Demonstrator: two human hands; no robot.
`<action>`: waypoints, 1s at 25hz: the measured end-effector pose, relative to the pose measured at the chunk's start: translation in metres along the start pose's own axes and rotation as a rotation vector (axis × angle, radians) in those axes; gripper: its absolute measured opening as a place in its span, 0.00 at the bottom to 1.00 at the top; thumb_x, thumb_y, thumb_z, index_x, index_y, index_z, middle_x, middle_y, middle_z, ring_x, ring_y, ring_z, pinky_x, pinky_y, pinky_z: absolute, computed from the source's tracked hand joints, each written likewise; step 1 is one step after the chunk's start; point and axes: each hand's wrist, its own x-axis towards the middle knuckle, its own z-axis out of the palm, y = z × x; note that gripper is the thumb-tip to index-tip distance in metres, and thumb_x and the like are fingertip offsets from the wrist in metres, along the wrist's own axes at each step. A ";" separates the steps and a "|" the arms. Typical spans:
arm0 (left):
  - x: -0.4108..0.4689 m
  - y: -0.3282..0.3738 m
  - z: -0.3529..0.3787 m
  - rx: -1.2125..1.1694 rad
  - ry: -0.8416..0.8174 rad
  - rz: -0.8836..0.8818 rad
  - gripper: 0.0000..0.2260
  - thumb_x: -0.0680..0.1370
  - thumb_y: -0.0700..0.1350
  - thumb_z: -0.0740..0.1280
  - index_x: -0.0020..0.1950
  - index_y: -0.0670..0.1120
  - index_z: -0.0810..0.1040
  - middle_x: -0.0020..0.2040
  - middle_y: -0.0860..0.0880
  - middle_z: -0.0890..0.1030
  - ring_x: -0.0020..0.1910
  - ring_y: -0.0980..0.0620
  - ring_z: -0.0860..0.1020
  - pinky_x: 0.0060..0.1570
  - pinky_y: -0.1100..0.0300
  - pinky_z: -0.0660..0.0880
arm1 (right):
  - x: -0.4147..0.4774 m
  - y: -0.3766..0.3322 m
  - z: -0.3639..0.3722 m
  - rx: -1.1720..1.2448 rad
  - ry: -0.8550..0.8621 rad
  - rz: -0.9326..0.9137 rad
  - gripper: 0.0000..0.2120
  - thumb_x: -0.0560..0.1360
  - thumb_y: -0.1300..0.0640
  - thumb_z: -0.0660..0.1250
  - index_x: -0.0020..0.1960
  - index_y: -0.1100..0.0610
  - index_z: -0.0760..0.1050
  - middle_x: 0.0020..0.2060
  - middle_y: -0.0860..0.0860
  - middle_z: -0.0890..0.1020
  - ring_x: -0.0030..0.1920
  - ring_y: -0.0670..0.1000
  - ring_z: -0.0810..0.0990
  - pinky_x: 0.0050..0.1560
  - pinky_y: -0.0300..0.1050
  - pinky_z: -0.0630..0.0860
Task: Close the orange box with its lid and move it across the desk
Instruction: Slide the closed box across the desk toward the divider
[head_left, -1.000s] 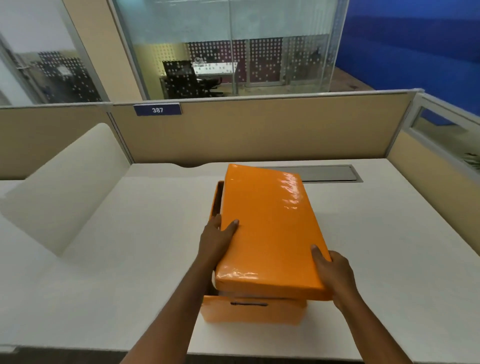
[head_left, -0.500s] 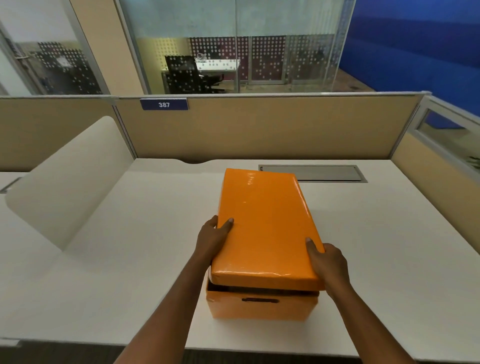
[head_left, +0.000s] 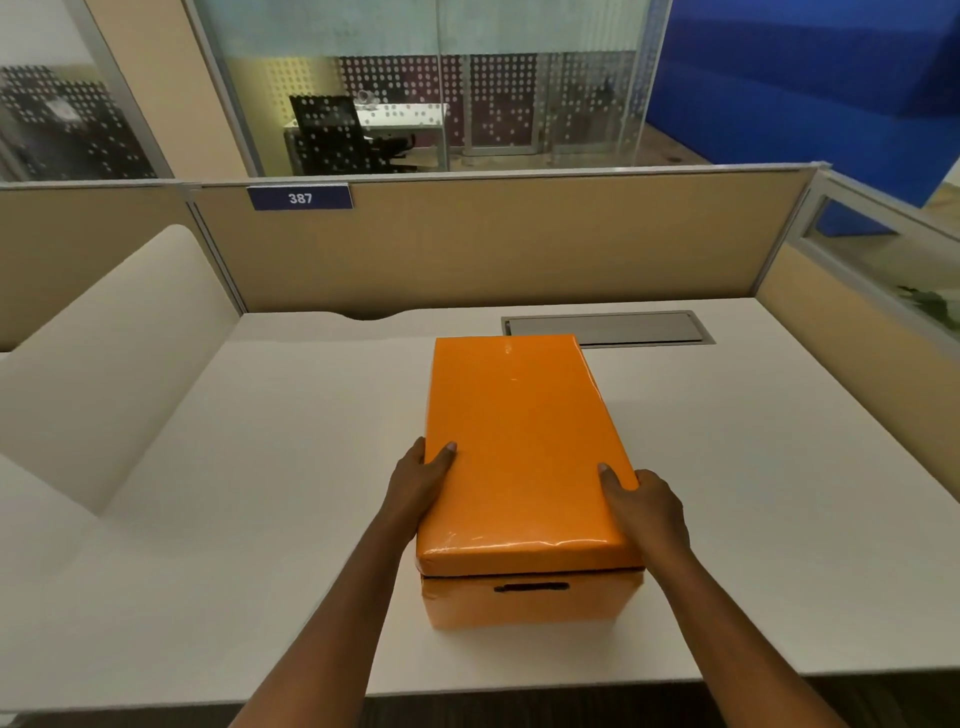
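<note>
Since a moment ago the lid (head_left: 519, 441) has come down and squared up over the orange box (head_left: 524, 597); its near end, which stood raised with a wide dark gap under it, now sits almost flush, with only a thin dark seam between lid and box. Both my hands grip the lid near its front end. My left hand (head_left: 418, 480) clasps the left edge, thumb lying on top and fingers wrapped down the side. My right hand (head_left: 647, 501) clasps the right edge the same way, thumb on the glossy top. Between my forearms I see the box's front wall with its dark slot handle (head_left: 531, 587).

Box and lid stand on the white surface (head_left: 249, 545), close to its near edge and roughly in the middle from left to right, with the long side running away from me. Just beyond the lid's far right corner a grey metal cable hatch (head_left: 608, 328) is set into the surface. A curved white divider (head_left: 104, 364) rises on the left. At the back stands a beige partition (head_left: 519, 244) carrying a blue tag (head_left: 300, 197) that reads 387.
</note>
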 end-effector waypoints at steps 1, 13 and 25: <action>0.001 -0.001 0.000 0.002 -0.002 -0.002 0.26 0.78 0.58 0.60 0.74 0.49 0.63 0.69 0.42 0.73 0.62 0.39 0.77 0.58 0.44 0.75 | 0.000 -0.001 0.000 0.011 -0.007 0.009 0.28 0.76 0.38 0.58 0.64 0.59 0.70 0.60 0.59 0.78 0.57 0.61 0.78 0.52 0.54 0.74; 0.015 -0.011 -0.002 -0.017 -0.113 -0.210 0.36 0.77 0.61 0.59 0.77 0.44 0.48 0.73 0.40 0.65 0.67 0.36 0.71 0.58 0.42 0.72 | 0.003 0.001 -0.006 0.129 -0.068 0.082 0.30 0.74 0.42 0.64 0.69 0.59 0.67 0.65 0.59 0.75 0.61 0.63 0.76 0.60 0.59 0.74; -0.004 -0.044 0.003 0.033 -0.046 -0.078 0.32 0.77 0.64 0.56 0.74 0.45 0.60 0.69 0.43 0.72 0.62 0.40 0.75 0.57 0.46 0.74 | -0.009 0.020 0.013 0.131 0.013 0.047 0.21 0.78 0.45 0.59 0.62 0.59 0.73 0.60 0.58 0.78 0.57 0.61 0.77 0.58 0.56 0.73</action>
